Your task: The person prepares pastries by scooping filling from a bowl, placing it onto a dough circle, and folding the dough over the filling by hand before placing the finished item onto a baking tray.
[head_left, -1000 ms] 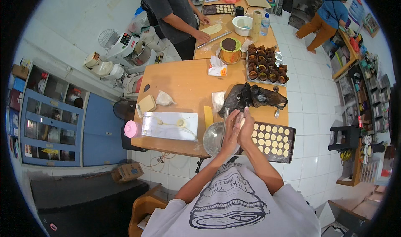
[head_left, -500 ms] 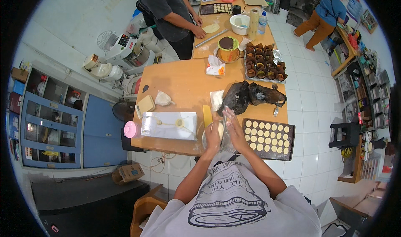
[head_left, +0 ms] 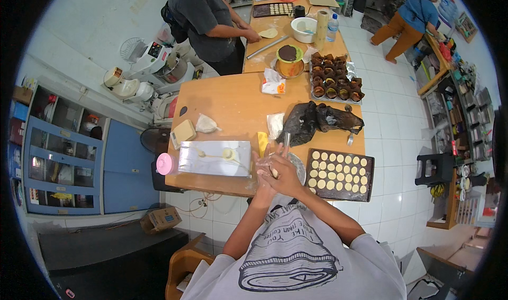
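My left hand (head_left: 264,175) and my right hand (head_left: 284,171) meet palm to palm over the table's front edge, the right lying over the left. A bit of pale dough (head_left: 274,172) shows between them; most of it is hidden. Beside my right hand is a bowl (head_left: 298,167) lined with clear plastic, largely covered by the hand. Just beyond the fingers stand a metal cylinder (head_left: 287,139) and a yellow object (head_left: 262,141). To the right lies a dark baking tray (head_left: 341,195) with rows of flat, round pale dough pieces (head_left: 339,169).
Left of my hands are a white box (head_left: 211,165), a pink lidded jar (head_left: 165,164) and a kitchen scale (head_left: 183,134). Black plastic bags (head_left: 300,124) and a tray of brown-wrapped muffins (head_left: 336,76) lie beyond. A person (head_left: 207,27) works dough at the far table; another stands far right.
My hands were apart around the bowl, the left near pale dough; now they are pressed together. The person at the far table has shifted slightly left.
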`<state>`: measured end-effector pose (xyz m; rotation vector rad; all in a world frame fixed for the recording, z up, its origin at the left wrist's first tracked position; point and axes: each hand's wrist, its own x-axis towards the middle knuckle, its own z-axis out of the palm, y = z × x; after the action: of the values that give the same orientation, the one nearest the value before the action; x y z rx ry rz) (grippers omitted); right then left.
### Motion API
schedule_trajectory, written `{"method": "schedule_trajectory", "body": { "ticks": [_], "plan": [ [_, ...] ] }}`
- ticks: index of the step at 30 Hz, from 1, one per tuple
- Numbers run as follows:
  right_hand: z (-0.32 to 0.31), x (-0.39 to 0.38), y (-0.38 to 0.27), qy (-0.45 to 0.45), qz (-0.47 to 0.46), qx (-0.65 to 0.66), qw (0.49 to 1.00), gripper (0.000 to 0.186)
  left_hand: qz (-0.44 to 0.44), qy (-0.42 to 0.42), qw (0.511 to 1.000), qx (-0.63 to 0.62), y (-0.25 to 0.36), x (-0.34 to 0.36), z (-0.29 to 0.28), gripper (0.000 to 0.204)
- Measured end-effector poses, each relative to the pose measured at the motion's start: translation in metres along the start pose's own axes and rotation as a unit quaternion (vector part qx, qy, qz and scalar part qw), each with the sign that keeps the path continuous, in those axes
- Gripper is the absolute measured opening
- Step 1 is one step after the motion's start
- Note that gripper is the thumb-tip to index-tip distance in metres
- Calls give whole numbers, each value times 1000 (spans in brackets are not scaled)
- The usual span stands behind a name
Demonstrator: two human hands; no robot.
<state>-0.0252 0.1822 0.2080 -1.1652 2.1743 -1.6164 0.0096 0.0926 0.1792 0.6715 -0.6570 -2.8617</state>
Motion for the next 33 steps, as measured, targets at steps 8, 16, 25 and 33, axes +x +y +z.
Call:
{"method": "schedule_trajectory", "body": {
  "ticks": [8,16,25,33],
  "plan": [
    [-22,1,39,80,235,471,847,38,100,-49,990,87,-21,7,-19,67],
    [-1,0,15,155,118,230,954,44,164,-57,980,102,-12,8,28,62],
    [-27,11,6,230,-6,-98,968,64,105,70,986,105,-19,24,16,38],
    [-25,10,15,133,31,7,991,41,198,-24,953,230,-41,31,-9,35]
  ]
}}
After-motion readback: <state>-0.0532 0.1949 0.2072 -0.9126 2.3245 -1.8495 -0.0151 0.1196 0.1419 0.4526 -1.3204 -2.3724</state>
